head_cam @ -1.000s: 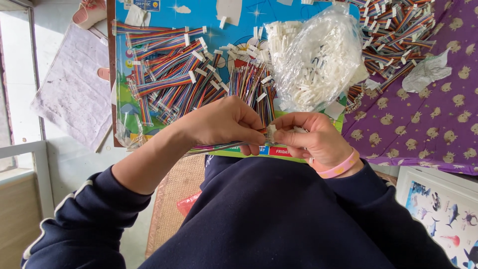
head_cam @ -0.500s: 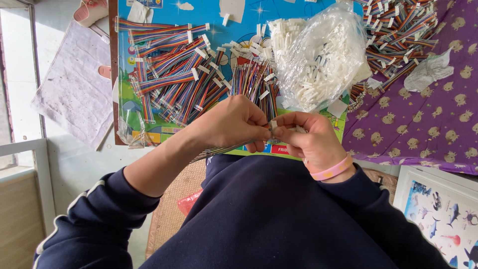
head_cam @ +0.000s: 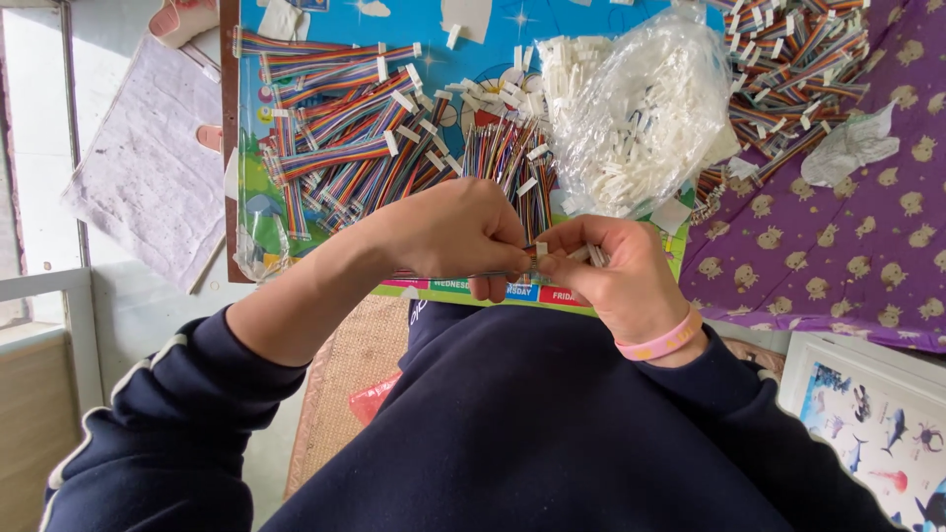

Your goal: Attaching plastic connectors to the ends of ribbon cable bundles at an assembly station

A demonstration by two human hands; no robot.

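Over board's near edge, your left hand [head_cam: 448, 232] pinched rainbow ribbon cable [head_cam: 463, 275]; right hand [head_cam: 616, 271] closed on white connector [head_cam: 541, 250] at cable's end. Judgement: keep wires flat, square to housing, press evenly. Connector bag [head_cam: 645, 108] lay beyond.

A: Setting, kind?

B: A home, used for piecework. Evidence, item one: a child's colourful cartoon board [head_cam: 473, 69] serves as the work surface. Item two: a purple bedspread with small animal print [head_cam: 847, 246] lies just beside it.

A: Further evidence?

B: Item three: a woven mat [head_cam: 345, 365] on the floor. Item four: pink slippers [head_cam: 182, 18] near a pale cloth [head_cam: 148, 167]. Item five: a picture board of sea animals [head_cam: 877, 414], propped at the side.

A: And the piecework?

B: Heaps of rainbow ribbon cables [head_cam: 345, 138] and a clear bag of white plastic connectors [head_cam: 641, 108], all loose on the board.
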